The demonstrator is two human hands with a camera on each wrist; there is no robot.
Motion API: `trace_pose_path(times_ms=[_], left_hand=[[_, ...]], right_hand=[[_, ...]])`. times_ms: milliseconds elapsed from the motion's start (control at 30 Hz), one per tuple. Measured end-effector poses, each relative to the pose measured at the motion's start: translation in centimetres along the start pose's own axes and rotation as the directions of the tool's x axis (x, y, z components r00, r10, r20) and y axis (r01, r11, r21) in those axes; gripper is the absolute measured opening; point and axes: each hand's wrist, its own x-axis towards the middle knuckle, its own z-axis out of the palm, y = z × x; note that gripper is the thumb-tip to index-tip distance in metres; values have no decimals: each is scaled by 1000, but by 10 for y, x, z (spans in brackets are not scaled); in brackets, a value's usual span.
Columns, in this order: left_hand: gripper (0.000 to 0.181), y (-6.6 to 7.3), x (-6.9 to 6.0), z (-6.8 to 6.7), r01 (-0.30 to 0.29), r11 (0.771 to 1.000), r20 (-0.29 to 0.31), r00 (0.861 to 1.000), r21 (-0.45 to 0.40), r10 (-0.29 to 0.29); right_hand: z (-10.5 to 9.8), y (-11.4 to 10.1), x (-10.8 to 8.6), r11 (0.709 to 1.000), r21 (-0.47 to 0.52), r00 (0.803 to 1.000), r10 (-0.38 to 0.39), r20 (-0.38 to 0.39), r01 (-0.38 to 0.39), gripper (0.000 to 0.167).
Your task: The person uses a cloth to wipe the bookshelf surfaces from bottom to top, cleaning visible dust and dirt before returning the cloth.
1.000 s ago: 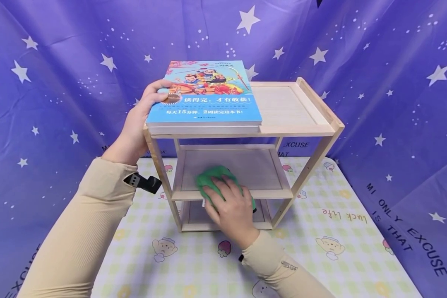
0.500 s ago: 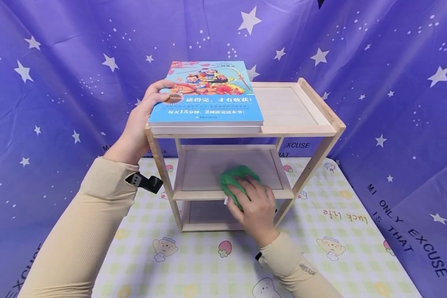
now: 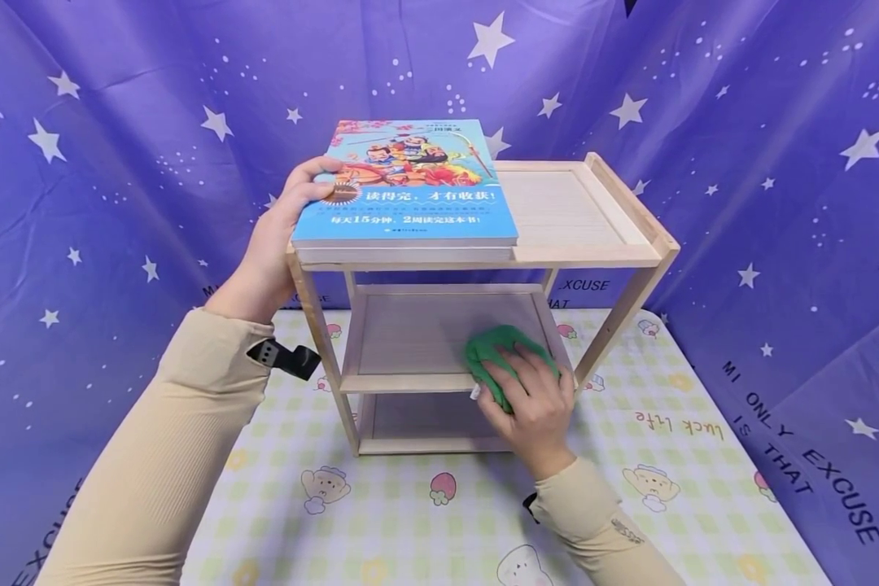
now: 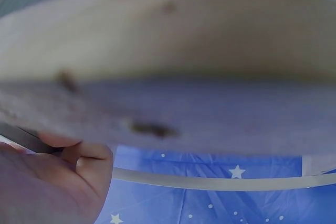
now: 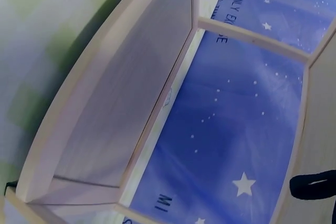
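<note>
A three-tier wooden shelf rack (image 3: 586, 254) stands on the table. On the left of its top tier lies a thick blue book (image 3: 410, 179) with a cartoon cover, stacked on another volume. My left hand (image 3: 267, 244) grips the rack's upper left end, with fingertips over the book's left edge. In the left wrist view, part of that hand (image 4: 68, 182) appears below a blurred wooden beam. My right hand (image 3: 531, 399) holds a bunched green cloth (image 3: 501, 346) against the front right of the middle tier (image 3: 410, 334). Neither hand nor cloth appears in the right wrist view.
A checked tablecloth (image 3: 439, 537) with cartoon prints covers the table. Purple star-patterned curtains (image 3: 190, 122) close off the back and sides. Below the right hand is the bottom tier (image 3: 425, 419); corner posts (image 3: 618, 317) border the rack's openings.
My right hand has slid the green cloth rightward along the middle tier, from near its centre to its right end. The left hand and the books have stayed put.
</note>
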Motion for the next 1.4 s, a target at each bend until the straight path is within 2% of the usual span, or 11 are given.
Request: trace_pose_path(times_ms=[200,467,800,900,1167,1400], left_hand=[[31,-1,0,-1,0,1000,2,1000,-5,0],[29,0,-1,0,-4,1000,8,1000,-8,4],[30,2,-1,-1,-6,999,-12,1000,-40,5],[29,2,-2,-1,-11,999,-6,1000,-42,10],[27,-1,-1,1,-28,999,13,1000,-44,28],[25,-1,0,3,-43,997,12,999,-59,44]], right_hand=[[-4,7,-3,999,35,999,33,-38,-32,25],[-8,14,-5,999,18,998,33,-51,-32,28],[4,10,-3,999,28,991,49,-122,-46,23],[6,6,-1,999,18,993,43,-108,-41,22],[14,-14,6,1000,7,1000,-3,-11,3,21],[22,-28,10,999,6,999,-47,20,47,20]])
